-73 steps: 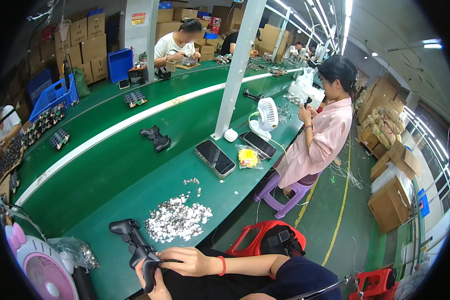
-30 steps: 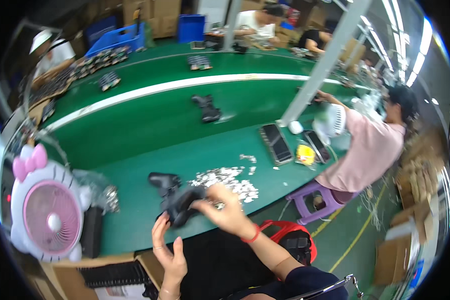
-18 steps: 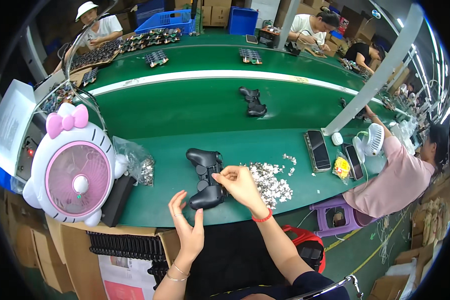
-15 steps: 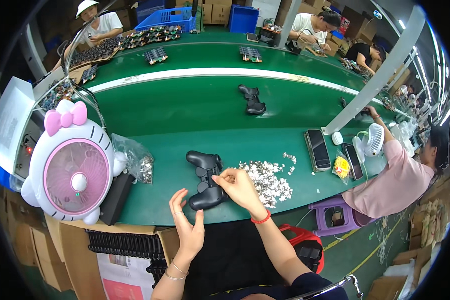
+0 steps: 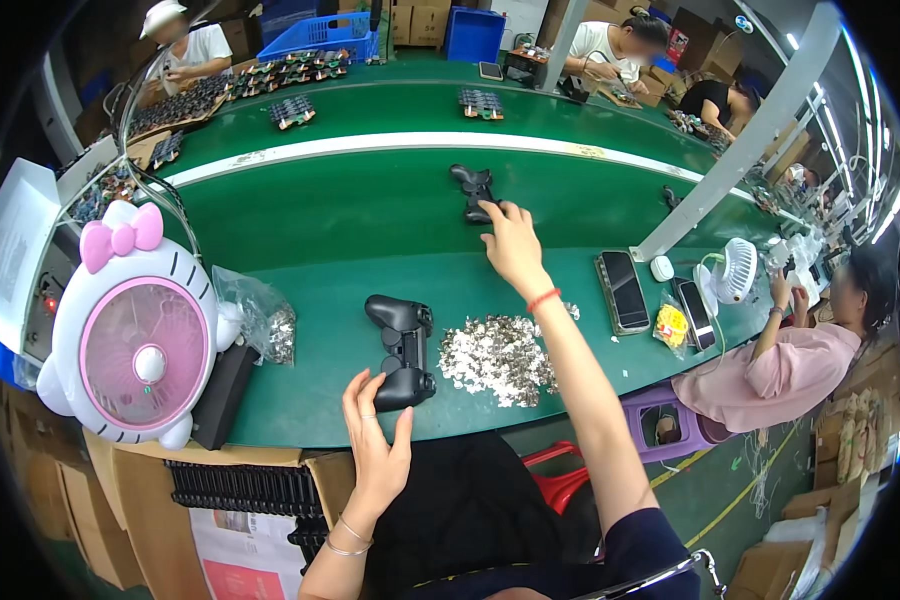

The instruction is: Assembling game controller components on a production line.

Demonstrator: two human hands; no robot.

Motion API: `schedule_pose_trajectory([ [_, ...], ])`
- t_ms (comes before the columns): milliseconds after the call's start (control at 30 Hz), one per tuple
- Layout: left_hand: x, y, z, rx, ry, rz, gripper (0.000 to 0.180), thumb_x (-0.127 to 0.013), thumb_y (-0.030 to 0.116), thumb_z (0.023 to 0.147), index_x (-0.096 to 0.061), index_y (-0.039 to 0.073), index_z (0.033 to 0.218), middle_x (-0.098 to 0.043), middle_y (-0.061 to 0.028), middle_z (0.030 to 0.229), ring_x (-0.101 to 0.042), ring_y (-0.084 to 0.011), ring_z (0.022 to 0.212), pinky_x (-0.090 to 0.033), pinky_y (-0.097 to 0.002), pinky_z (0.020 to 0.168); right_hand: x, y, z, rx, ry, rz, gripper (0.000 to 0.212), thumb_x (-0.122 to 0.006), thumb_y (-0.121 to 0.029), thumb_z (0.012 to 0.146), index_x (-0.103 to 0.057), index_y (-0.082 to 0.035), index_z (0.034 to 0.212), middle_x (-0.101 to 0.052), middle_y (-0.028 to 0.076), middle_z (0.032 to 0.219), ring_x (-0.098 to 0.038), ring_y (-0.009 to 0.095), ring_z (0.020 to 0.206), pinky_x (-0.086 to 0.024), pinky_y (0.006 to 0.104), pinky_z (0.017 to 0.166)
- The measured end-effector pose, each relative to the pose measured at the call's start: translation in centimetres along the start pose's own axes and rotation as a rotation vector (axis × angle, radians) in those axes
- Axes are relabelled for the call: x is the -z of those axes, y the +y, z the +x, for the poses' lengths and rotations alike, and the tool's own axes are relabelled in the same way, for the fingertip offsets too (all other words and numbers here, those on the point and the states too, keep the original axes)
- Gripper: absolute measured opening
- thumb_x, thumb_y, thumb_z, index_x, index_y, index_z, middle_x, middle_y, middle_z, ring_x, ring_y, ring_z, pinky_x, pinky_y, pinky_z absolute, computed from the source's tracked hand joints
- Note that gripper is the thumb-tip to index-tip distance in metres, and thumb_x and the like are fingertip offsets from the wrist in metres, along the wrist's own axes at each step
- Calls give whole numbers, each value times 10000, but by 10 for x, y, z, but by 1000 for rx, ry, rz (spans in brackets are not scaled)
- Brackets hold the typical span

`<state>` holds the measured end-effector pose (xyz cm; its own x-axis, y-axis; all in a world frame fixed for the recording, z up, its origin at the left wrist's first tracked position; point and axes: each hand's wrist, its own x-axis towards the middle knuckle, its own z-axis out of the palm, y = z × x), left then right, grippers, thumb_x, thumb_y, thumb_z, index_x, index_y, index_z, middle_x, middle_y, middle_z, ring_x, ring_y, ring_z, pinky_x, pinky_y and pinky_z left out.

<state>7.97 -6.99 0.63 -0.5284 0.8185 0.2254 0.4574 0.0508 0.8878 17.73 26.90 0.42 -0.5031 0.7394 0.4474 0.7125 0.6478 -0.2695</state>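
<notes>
My left hand [image 5: 378, 440] has its thumb and fingers spread apart around the near end of the first controller [image 5: 404, 345], a black one lying on the green bench [image 5: 320, 285]; I cannot tell whether the fingertips touch it. My right hand [image 5: 516, 248] reaches to the second controller [image 5: 475, 186], also black, on the green strip [image 5: 350, 200] beyond, thumb and fingers apart, fingertips over its near end; whether they press on it I cannot make out. Just right of the first controller I see one heap of silvery pieces [image 5: 500, 362], too many to count. I count two fans: the pink-and-white fan [image 5: 150, 340] at the left and the small white fan [image 5: 738, 270] at the right. Between them I have one clear bag [image 5: 255, 315], one white case [image 5: 661, 268] and two phones, the nearer phone [image 5: 623, 292] and the farther phone [image 5: 694, 312], with one yellow packet [image 5: 671, 326] between the two
</notes>
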Motion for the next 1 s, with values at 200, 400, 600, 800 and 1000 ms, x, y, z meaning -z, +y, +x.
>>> schedule_pose_trajectory([
  [200, 0, 4, -3, -42, 180, 67, 381, -601, 54, 927, -531, 4, 1298, -417, -184, 1414, -414, -350, 1339, -307, -463, 1144, -52, 39, 40, 93, -208, -74, 533, -714, -131, 899, -523, -215, 1390, -499, 193, 1350, -537, 447, 1183, -488, 542, 985],
  [400, 8, 3, -15, -200, 254, -53, 270, -576, 6, 924, -575, -1, 1193, -483, -177, 1322, -526, -311, 1202, -425, -426, 1042, 25, -22, 4, 177, -52, 226, 409, -669, -139, 935, -552, -187, 1324, -522, 179, 1214, -564, 413, 1088, -473, 498, 954],
  [600, 7, 26, -17, 146, -226, -948, 697, -542, 244, 1019, -174, 12, 1563, -461, -264, 1447, -541, -332, 1288, -469, -437, 1049, 123, -110, -157, 490, 41, 382, 435, -743, -74, 788, -704, -213, 1198, -598, 155, 1209, -595, 331, 1147, -498, 433, 938],
  [800, 11, 27, -16, 369, -257, -1018, 498, -427, 48, 1043, -238, 69, 1503, -523, -335, 1373, -600, -410, 1229, -620, -496, 882, 134, -113, -207, 229, 0, 704, 252, -797, -23, 758, -765, -105, 994, -704, 92, 1104, -680, 265, 988, -537, 354, 844],
  [1000, 5, 23, -11, 347, -230, -972, 507, -431, 77, 1052, -230, 70, 1517, -582, -316, 1305, -639, -452, 1156, -642, -502, 821, 86, -67, -186, -69, -13, 381, 134, -757, 3, 792, -731, -54, 910, -695, 64, 886, -640, 249, 806, -523, 358, 704],
])
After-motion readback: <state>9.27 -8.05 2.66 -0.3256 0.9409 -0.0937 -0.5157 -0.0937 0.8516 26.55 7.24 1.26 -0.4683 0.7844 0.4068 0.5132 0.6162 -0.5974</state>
